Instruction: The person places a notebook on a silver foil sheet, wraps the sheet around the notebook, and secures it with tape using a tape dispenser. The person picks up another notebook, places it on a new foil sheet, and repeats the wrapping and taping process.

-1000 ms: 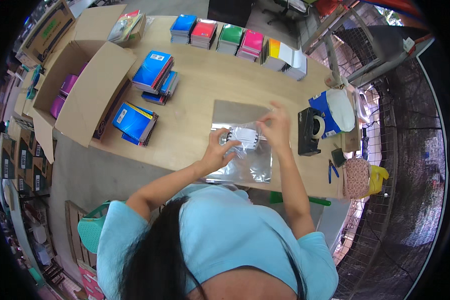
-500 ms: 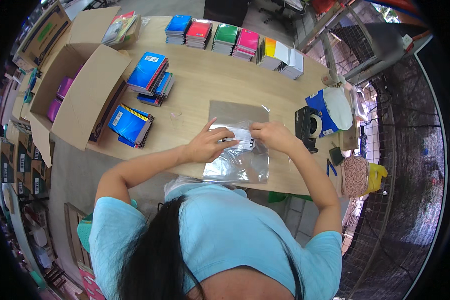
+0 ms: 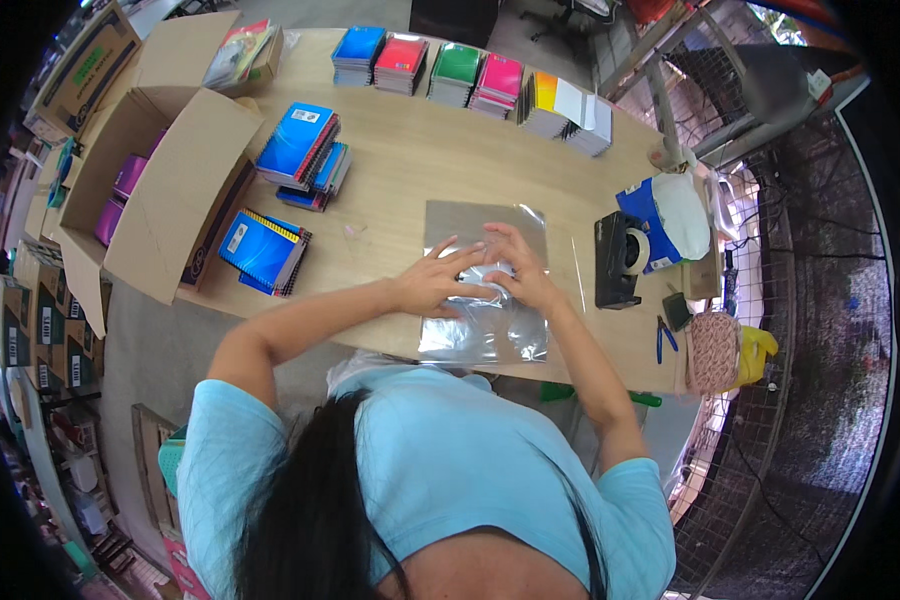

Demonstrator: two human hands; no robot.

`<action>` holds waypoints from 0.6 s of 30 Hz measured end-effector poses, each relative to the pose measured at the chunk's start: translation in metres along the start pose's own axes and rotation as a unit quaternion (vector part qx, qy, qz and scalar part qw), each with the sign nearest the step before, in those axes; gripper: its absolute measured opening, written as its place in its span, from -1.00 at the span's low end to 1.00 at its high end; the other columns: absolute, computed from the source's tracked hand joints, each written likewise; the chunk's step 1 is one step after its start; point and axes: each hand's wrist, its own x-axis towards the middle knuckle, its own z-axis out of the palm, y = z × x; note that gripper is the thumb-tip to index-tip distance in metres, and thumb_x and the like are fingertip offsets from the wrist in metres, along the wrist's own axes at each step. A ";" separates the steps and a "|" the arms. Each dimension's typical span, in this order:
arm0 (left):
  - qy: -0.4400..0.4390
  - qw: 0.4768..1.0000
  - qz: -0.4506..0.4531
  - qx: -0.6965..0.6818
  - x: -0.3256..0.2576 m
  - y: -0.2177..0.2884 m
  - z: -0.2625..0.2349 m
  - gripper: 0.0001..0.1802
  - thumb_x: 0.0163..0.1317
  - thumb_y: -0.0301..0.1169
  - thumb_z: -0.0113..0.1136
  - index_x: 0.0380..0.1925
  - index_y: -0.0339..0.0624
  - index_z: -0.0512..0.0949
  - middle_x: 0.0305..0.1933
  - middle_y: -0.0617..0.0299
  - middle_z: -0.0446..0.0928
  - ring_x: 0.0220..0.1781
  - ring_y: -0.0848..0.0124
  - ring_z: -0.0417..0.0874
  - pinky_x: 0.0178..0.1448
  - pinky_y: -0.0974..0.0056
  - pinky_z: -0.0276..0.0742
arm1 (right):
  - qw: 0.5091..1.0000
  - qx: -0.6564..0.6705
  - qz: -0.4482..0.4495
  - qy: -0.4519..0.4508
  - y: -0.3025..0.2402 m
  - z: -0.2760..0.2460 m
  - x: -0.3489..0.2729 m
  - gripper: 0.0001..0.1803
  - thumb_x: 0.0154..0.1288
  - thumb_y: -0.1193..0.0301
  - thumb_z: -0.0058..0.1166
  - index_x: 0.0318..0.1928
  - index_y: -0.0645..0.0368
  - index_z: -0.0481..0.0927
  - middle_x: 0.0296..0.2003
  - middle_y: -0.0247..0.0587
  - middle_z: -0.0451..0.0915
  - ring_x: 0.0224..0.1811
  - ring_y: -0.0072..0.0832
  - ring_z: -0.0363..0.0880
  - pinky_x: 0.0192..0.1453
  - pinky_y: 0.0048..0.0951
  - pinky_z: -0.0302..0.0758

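A stack of clear plastic sheets [image 3: 485, 340] lies at the table's near edge in front of me. My left hand [image 3: 440, 282] rests on it with fingers stretched and apart. My right hand [image 3: 520, 272] arches over the same spot, fingers spread and bent, thumb toward the left fingers. Between and under the hands is a small patch of shiny, crumpled film; what lies under it is mostly hidden.
Blue spiral notebooks [image 3: 265, 250] and a second blue pile [image 3: 300, 140] stand left, beside an open cardboard box [image 3: 175, 190]. Coloured notebook stacks [image 3: 457, 65] line the far edge. A black tape dispenser [image 3: 615, 265] and blue-handled pliers [image 3: 665, 340] lie right.
The white spiral-edged pages seen between my hands are now covered. My right hand has moved left and let its grip on the film open; my left fingers have spread flat.
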 end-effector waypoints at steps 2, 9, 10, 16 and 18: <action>0.082 0.996 -0.026 0.001 0.007 0.013 0.016 -0.19 -0.08 -0.21 0.52 0.28 0.46 0.48 0.48 0.07 0.19 0.53 0.07 0.17 0.53 -0.19 0.05 | 0.994 0.072 0.051 0.058 0.006 0.018 -0.015 -0.28 0.10 0.43 0.39 0.30 0.04 0.41 0.27 -0.03 0.33 0.24 -0.27 0.41 0.18 -0.25 0.50; 0.340 0.909 -0.179 -0.160 0.003 0.043 -0.014 -0.54 -0.08 -0.14 0.54 -0.08 0.19 0.71 0.48 0.03 0.14 0.46 -0.03 0.19 0.46 -0.33 0.03 | 0.967 0.191 0.135 0.104 0.006 0.022 -0.024 -0.02 0.14 0.49 0.37 0.51 0.05 0.09 0.26 -0.04 0.31 0.16 -0.39 0.44 0.19 -0.33 0.51; 0.271 0.947 -0.151 -0.081 0.002 0.038 -0.013 -0.56 -0.09 -0.14 0.54 -0.13 0.13 0.70 0.47 -0.01 0.15 0.46 -0.03 0.20 0.46 -0.31 0.05 | 0.967 0.191 0.134 0.103 0.005 0.022 -0.022 -0.02 0.14 0.49 0.37 0.51 0.05 0.09 0.26 -0.04 0.31 0.16 -0.39 0.44 0.19 -0.33 0.51; 0.292 0.938 -0.178 -0.058 0.018 0.033 0.025 -0.68 -0.06 -0.21 0.57 -0.39 -0.06 0.63 0.35 -0.07 0.30 0.38 -0.02 0.34 0.39 -0.06 0.32 | 0.969 0.173 0.136 0.112 0.012 0.025 -0.023 0.00 0.11 0.50 0.40 0.50 0.08 0.09 0.26 -0.03 0.29 0.18 -0.38 0.43 0.20 -0.31 0.50; 0.323 0.916 -0.203 -0.124 0.022 0.035 0.037 -0.71 -0.02 -0.26 0.55 -0.43 -0.07 0.59 0.31 -0.07 0.36 0.31 0.01 0.44 0.32 0.01 0.41 | 0.959 0.197 0.149 0.137 0.017 0.024 -0.025 -0.02 0.14 0.48 0.38 0.49 0.09 0.07 0.26 0.00 0.29 0.20 -0.35 0.43 0.18 -0.33 0.50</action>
